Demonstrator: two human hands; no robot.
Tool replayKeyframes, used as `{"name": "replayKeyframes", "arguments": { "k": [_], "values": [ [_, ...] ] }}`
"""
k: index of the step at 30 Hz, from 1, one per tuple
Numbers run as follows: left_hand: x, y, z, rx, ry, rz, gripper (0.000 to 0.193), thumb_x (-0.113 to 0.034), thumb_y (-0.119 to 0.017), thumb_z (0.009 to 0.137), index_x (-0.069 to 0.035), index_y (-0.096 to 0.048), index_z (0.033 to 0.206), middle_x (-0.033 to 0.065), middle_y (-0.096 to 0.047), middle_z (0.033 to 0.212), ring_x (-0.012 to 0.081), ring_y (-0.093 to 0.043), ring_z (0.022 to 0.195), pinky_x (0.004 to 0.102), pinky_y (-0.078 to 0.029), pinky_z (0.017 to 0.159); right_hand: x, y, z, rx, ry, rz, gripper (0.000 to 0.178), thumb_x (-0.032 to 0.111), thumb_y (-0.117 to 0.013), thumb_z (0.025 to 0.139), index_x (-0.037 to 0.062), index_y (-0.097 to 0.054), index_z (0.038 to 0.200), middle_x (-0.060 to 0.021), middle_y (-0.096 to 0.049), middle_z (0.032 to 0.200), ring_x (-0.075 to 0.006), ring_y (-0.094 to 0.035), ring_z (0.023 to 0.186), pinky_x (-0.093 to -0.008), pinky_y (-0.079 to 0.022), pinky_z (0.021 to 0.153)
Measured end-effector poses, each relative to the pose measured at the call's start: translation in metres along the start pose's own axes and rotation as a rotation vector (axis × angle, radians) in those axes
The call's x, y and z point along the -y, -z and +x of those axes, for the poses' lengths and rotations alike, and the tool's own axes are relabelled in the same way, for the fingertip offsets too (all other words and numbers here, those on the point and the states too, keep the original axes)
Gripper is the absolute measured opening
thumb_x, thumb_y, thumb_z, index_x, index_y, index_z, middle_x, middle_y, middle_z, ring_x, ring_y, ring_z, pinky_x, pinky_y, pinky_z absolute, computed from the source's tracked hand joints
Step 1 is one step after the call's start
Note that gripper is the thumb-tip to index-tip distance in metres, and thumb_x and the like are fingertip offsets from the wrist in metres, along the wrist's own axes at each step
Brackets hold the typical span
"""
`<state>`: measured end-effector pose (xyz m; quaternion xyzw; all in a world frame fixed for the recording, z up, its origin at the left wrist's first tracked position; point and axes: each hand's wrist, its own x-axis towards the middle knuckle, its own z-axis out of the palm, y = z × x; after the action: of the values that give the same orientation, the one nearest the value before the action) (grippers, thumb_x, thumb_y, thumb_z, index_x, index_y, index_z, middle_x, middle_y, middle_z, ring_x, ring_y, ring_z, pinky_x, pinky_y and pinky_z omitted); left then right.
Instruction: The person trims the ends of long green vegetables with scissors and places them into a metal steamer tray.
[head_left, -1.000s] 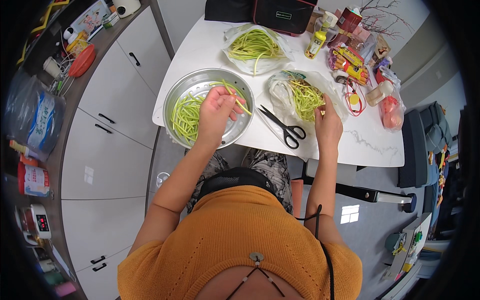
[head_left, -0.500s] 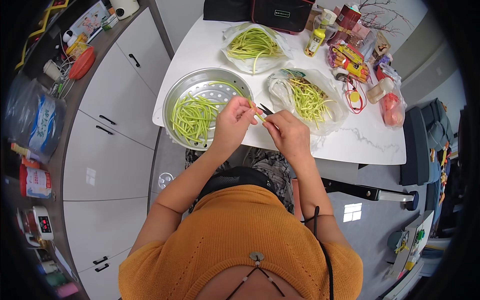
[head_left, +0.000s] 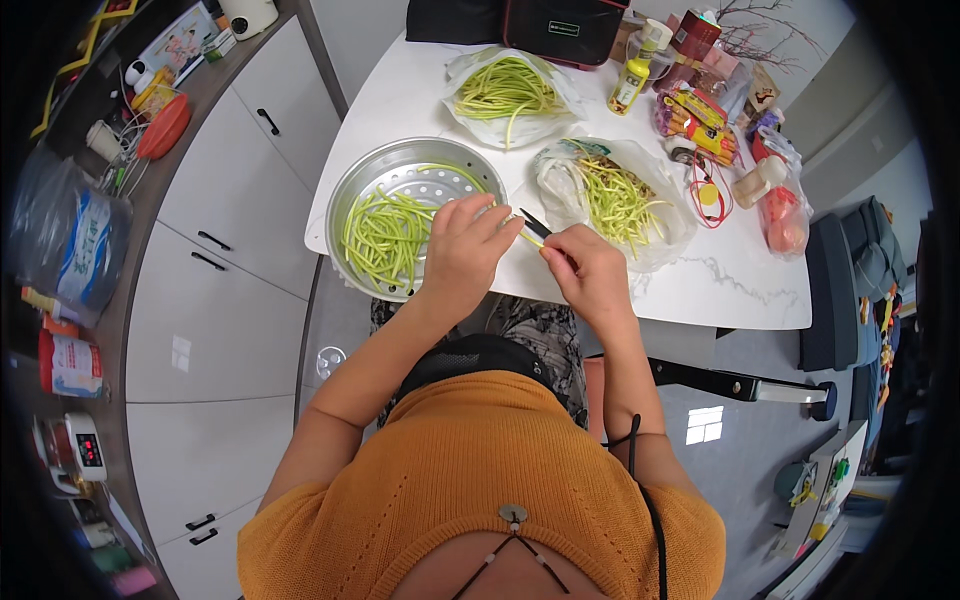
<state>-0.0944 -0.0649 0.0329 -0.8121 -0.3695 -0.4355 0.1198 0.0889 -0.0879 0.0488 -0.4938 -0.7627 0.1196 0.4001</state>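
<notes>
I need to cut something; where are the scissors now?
In the head view, the scissors lie on the table right of the perforated metal pan, partly hidden by the right hand.

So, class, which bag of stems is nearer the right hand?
The front bag, beside the scissors; the other bag is farther, by the black case.

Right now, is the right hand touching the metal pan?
Apart: the head view shows white tabletop between the right hand and the metal pan, right of its rim.
</notes>
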Motion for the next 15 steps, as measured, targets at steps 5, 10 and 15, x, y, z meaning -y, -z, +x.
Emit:
{"name": "replayKeyframes", "arguments": {
  "k": [5,10,15],
  "values": [
    [-0.003,-0.004,-0.003,0.004,0.092,-0.188,0.019,-0.004,-0.069,0.069,-0.006,-0.067,0.088,0.0042,-0.063,0.083,0.0227,-0.058,0.08,0.0343,-0.044,0.073,0.0,0.0,-0.001,-0.09,0.001,0.134,0.004,0.004,-0.065,0.079,0.0014,-0.063,0.082,-0.0067,-0.057,0.073,-0.0159,-0.052,0.057,-0.0259,-0.041,0.052],
    [-0.016,-0.008,-0.007,0.0,0.205,-0.389,0.013,-0.004,-0.071,0.07,-0.004,-0.065,0.082,0.0066,-0.062,0.077,0.025,-0.057,0.074,0.0341,-0.045,0.066,0.004,-0.003,-0.002,-0.211,-0.006,0.193,0.005,0.002,-0.067,0.077,0.001,-0.064,0.081,-0.0074,-0.059,0.074,-0.0143,-0.054,0.056,-0.0246,-0.042,0.051],
    [-0.024,-0.015,-0.009,0.035,0.293,-0.55,0.011,-0.004,-0.071,0.072,-0.003,-0.064,0.081,0.0087,-0.062,0.076,0.0264,-0.056,0.071,0.0335,-0.045,0.061,0.001,-0.007,-0.006,-0.271,-0.02,0.262,0.004,0.001,-0.067,0.078,0.001,-0.064,0.08,-0.0056,-0.059,0.074,-0.0109,-0.051,0.057,-0.0214,-0.039,0.051]
  ]
}}
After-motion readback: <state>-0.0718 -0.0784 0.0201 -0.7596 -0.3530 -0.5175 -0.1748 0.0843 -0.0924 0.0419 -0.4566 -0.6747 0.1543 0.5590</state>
